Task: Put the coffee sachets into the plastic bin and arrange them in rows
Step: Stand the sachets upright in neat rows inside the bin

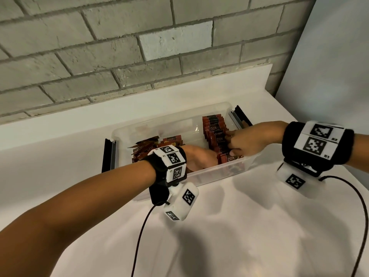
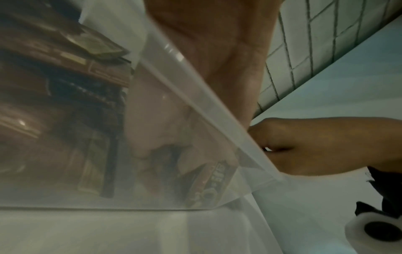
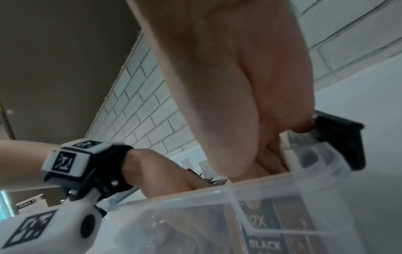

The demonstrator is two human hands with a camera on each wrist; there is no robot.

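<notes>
A clear plastic bin (image 1: pixel 209 172) stands on the white counter. Along its right side runs a row of upright red and dark coffee sachets (image 1: pixel 214 124). A loose pile of sachets (image 1: pixel 145 148) lies at its left end. My left hand (image 1: pixel 199 158) reaches down into the bin at the near end of the row. Through the bin wall (image 2: pixel 195 96) its fingers (image 2: pixel 145 137) look curled round sachets (image 2: pixel 208 185), though blurred. My right hand (image 1: pixel 237 142) comes in over the right rim, with bent fingertips and thumb pinching sachets in the middle of the row.
Black rails (image 1: pixel 107 154) (image 1: pixel 241 114) flank the bin's two ends. A grey brick wall (image 1: pixel 139 56) rises behind the counter's white upstand. Wrist-camera cables (image 1: pixel 139 236) trail over the counter in front of the bin.
</notes>
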